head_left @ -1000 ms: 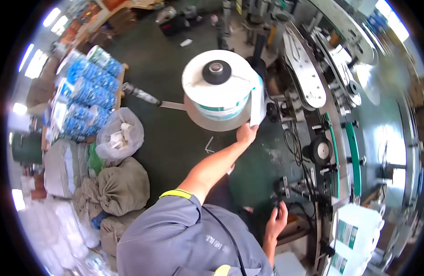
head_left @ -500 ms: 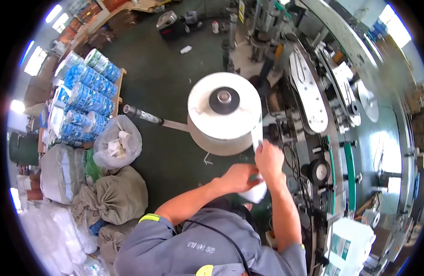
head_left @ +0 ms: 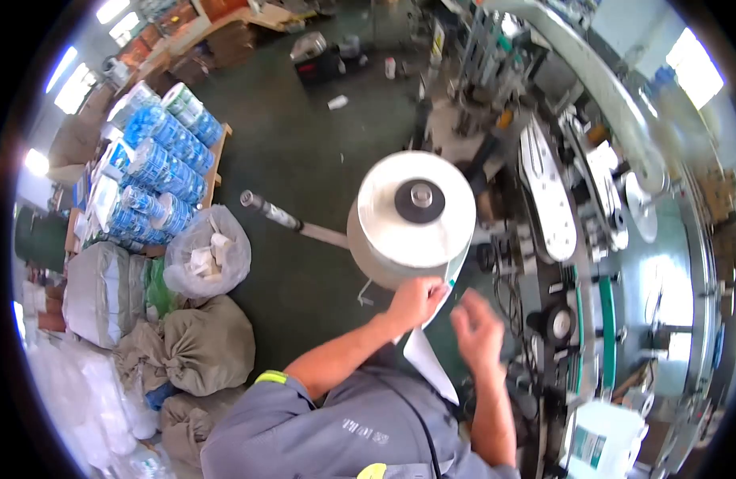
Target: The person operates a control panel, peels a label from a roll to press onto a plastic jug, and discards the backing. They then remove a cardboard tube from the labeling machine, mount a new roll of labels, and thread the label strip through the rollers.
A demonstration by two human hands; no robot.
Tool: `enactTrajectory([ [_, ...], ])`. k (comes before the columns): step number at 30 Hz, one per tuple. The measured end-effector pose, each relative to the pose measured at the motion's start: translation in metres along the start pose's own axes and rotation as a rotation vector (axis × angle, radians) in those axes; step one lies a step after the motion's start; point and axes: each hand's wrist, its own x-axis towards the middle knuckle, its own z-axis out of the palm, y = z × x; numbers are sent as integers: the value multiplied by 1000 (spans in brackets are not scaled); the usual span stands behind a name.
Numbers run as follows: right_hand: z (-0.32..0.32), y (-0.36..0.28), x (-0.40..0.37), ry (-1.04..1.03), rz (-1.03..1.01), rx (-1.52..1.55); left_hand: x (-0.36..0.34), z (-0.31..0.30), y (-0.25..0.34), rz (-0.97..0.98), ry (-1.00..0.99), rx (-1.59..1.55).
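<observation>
A large white roll [head_left: 384, 231] sits on a spindle with a dark hub in front of me. From its right side a white strip [head_left: 430, 369] runs down toward my body, its lower part hanging loose. My left hand [head_left: 420, 303] is closed on the strip just below the roll, fingers pinched together. A small green spot shows on the strip beside those fingertips. My right hand [head_left: 478, 329] is raised to the right of the strip, apart from it. Its fingers are slightly blurred and bent but parted, with nothing visible between them.
A metal bar [head_left: 292, 222] juts left from the roll. Along the right stands a machine with a white plate [head_left: 547, 199] and green guides [head_left: 607, 319]. Blue-printed rolls [head_left: 168, 172], a clear bag of scraps [head_left: 208, 255] and cloth sacks [head_left: 212, 343] lie on the left.
My right hand has let go of the strip and moved away to the right. My left hand has risen toward the roll, and the strip now hangs longer. The view has shifted slightly.
</observation>
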Motion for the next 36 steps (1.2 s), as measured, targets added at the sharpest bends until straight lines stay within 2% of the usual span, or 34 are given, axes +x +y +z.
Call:
enactTrajectory([
  [1,-7,-3,17,28,-155,-99,-3,0,5,-104,-45,-63],
  [2,-13,-4,30,50,-290,-202,-4,0,3,-126,-123,-147],
  [4,-7,-4,38,12,-338,-150,-1,12,-7,-110,-141,-387],
  [5,-5,-1,36,16,-314,-165,0,8,1,-143,-180,-381],
  [6,-4,3,35,18,-301,-179,1,6,-1,-120,-209,-325],
  [7,-2,8,35,78,-363,-226,3,7,-1,-74,-217,-369],
  [8,-2,9,32,87,-338,-233,1,6,-1,-33,-219,-415],
  [9,-3,10,31,76,-323,-233,3,-4,12,-109,-299,-351],
  [14,-3,16,29,108,-455,-284,5,1,14,-65,-320,-355],
  [16,-4,17,28,131,-454,-285,7,-5,30,-12,-279,-147],
  [19,-3,21,30,179,-400,-242,10,-5,27,25,-305,-50],
  [20,2,22,31,231,-185,-94,12,-6,29,20,-338,21],
  [21,-1,25,33,309,33,39,10,-5,26,66,-267,21],
  [22,-6,33,39,373,141,66,6,-4,23,119,-213,-1],
  [24,-6,55,54,550,325,551,2,-11,33,55,-228,-72],
  [25,-9,65,62,586,410,693,3,-17,23,40,-247,-26],
  [26,-15,68,68,634,450,744,3,-20,9,139,-218,5],
  [28,-28,74,70,687,490,842,-2,-27,-9,62,-199,65],
  [30,-46,81,64,707,541,791,-5,-31,3,31,-242,8],
  [34,-82,104,27,1046,527,1009,-14,-38,-2,-52,-258,-20],
  [36,-110,116,-18,1184,521,1083,-23,-33,-10,10,-203,-25],
])
